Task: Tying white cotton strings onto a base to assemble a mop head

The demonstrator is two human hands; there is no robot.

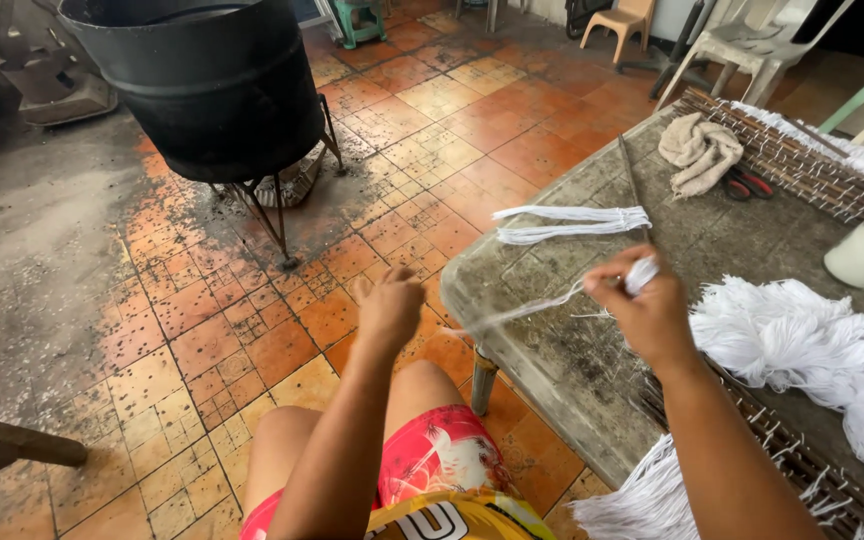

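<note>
Fingers of the right hand [647,305] are pinched shut around a small tuft of white string [640,272], held above the near corner of the worn table [572,370]. From that tuft a few thin strands [512,312] run taut and blurred toward the left hand [387,310], whose fingers are curled closed, apparently gripping their far ends out past the table edge, though the grasp itself is hidden.

By the look of it, the person is drawing a few strands clear of the tuft; the next move would call for steady tension and a clean pull so the strands neither snarl nor snap.

Just beyond the hands, a finished-looking bundle of white strands [572,222] lies flat on the table. A loose heap of white fibre [812,350] sits to the right, over a woven slatted mat [802,170]. Farther off lie a crumpled beige cloth [700,150] and red-handled scissors [747,185]. A large black drum [212,80] stands on the tiled floor [202,330].
</note>
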